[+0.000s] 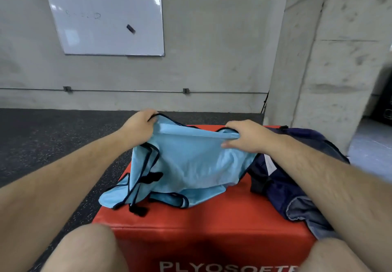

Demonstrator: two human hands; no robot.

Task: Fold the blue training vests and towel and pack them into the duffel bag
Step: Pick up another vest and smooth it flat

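A light blue training vest [191, 161] with dark trim hangs lifted over the red box, its lower part bunched on the top. My left hand [140, 124] grips its upper left edge. My right hand [246, 138] pinches its upper right edge, thumb under the fabric. More light blue vest fabric [169, 199] lies beneath it, with black straps trailing at the left. The navy duffel bag [297, 178] lies on the box's right side, under my right forearm. A grey-blue cloth [307, 214], possibly the towel, sits at the bag's near end.
Everything rests on a red foam plyo box [201, 229] between my knees. Dark speckled rubber floor [53, 144] spreads to the left. A concrete wall with a whiteboard [106, 15] stands behind, and a concrete pillar [331, 59] rises at the right.
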